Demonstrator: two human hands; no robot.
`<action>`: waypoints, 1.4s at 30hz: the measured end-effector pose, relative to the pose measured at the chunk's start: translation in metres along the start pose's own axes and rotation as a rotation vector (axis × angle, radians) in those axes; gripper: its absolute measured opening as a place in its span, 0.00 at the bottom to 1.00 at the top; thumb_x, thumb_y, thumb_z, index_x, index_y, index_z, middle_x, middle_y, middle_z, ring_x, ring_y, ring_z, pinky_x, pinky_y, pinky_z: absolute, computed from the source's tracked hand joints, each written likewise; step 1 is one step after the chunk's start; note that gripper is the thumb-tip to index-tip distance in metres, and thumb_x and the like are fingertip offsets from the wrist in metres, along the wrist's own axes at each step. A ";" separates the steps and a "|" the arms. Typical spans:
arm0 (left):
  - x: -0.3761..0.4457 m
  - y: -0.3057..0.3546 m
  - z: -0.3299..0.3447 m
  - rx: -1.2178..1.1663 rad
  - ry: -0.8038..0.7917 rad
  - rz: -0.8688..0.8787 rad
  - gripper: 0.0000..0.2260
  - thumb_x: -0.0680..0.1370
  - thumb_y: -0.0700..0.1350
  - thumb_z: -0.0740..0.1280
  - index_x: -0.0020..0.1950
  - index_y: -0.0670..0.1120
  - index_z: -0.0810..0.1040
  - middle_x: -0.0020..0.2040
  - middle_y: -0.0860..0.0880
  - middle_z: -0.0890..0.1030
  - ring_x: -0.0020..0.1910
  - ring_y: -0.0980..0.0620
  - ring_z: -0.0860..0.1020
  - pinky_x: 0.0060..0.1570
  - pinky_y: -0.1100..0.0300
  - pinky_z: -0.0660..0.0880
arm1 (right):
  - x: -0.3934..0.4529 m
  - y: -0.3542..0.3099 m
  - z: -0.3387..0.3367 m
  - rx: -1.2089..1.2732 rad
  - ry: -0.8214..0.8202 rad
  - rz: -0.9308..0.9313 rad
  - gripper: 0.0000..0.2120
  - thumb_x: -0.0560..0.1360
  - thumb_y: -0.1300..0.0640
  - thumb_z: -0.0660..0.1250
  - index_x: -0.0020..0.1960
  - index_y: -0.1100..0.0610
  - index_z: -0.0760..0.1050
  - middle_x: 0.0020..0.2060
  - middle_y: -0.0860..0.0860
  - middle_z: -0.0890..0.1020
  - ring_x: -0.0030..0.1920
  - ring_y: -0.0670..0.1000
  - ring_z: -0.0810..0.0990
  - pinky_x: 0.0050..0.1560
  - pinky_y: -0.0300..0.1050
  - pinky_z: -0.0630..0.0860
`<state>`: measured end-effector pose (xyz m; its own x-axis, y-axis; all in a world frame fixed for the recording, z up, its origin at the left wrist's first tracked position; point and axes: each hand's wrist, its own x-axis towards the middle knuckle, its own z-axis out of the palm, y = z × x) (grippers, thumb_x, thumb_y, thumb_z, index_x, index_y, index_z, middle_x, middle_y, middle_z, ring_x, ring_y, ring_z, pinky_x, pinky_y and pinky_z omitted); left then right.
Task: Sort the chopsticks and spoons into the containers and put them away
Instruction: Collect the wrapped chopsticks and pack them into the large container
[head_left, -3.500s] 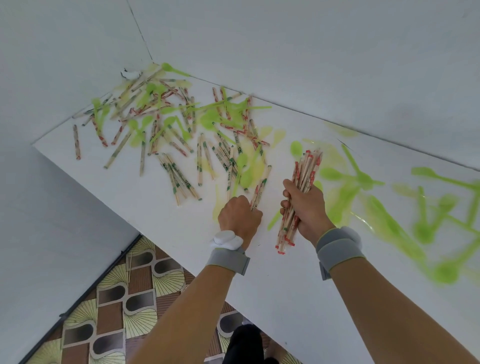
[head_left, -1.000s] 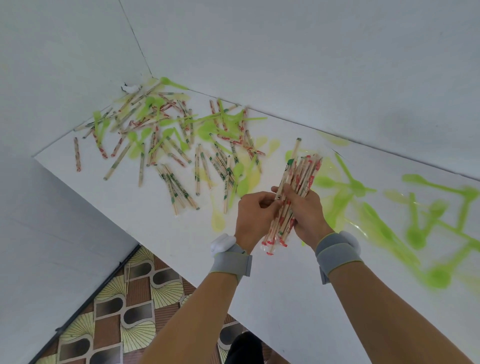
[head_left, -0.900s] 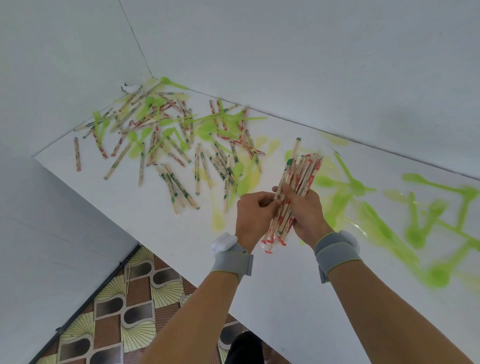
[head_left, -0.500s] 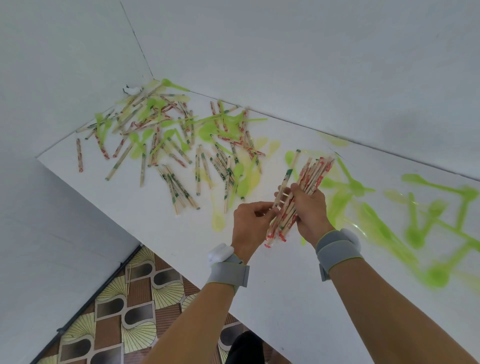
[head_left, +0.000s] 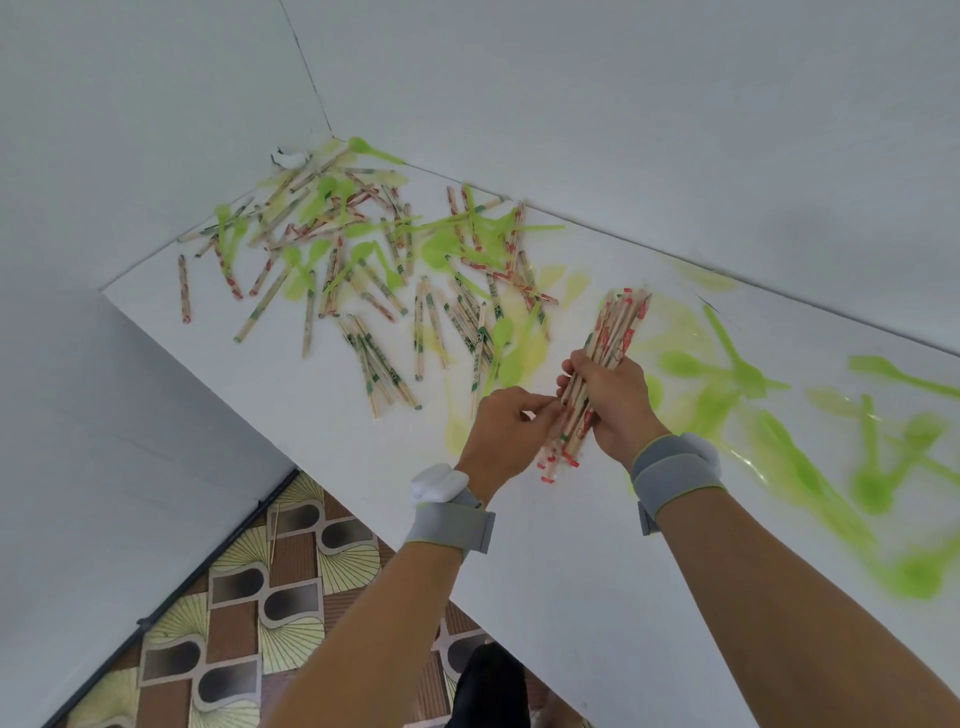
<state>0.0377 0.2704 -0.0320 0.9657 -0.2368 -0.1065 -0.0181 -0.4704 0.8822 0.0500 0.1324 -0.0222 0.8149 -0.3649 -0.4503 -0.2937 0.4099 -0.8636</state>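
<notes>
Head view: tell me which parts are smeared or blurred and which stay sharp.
Head view: the green spoons at right are smeared and ghosted; the chopstick pile at left is fairly crisp; the bundle of chopsticks and both wrists are sharp; lighting is flat.

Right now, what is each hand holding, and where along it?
The right hand grips a bundle of wrapped chopsticks around its lower middle; the left hand pinches the bundle's side.

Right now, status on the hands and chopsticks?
Right hand grips bundle of red-printed wrapped chopsticks. Left hand pinches bundle's side. Green plastic spoons scattered on white table.
</notes>
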 end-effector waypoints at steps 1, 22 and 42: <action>0.006 -0.001 -0.008 0.007 0.029 -0.036 0.08 0.80 0.45 0.69 0.50 0.46 0.88 0.43 0.50 0.83 0.40 0.55 0.77 0.45 0.60 0.74 | 0.002 -0.001 0.005 -0.018 -0.004 0.001 0.03 0.82 0.62 0.65 0.55 0.60 0.74 0.39 0.54 0.80 0.34 0.52 0.81 0.36 0.48 0.81; 0.147 -0.027 -0.066 0.300 0.194 -0.221 0.09 0.72 0.43 0.69 0.35 0.41 0.82 0.31 0.42 0.82 0.27 0.48 0.76 0.29 0.58 0.75 | 0.079 0.006 0.073 -0.070 0.112 0.023 0.15 0.75 0.62 0.73 0.57 0.67 0.75 0.34 0.55 0.84 0.26 0.53 0.75 0.28 0.44 0.72; 0.120 0.001 -0.029 -0.292 0.081 -0.147 0.05 0.78 0.46 0.72 0.48 0.45 0.84 0.39 0.51 0.86 0.34 0.53 0.81 0.35 0.59 0.77 | 0.074 -0.008 0.055 0.044 0.097 -0.003 0.04 0.80 0.60 0.69 0.52 0.61 0.79 0.40 0.56 0.86 0.41 0.57 0.85 0.48 0.56 0.83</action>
<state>0.1611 0.2660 -0.0306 0.9700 -0.1109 -0.2163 0.1869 -0.2285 0.9554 0.1400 0.1481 -0.0356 0.7631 -0.4444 -0.4692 -0.2671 0.4443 -0.8552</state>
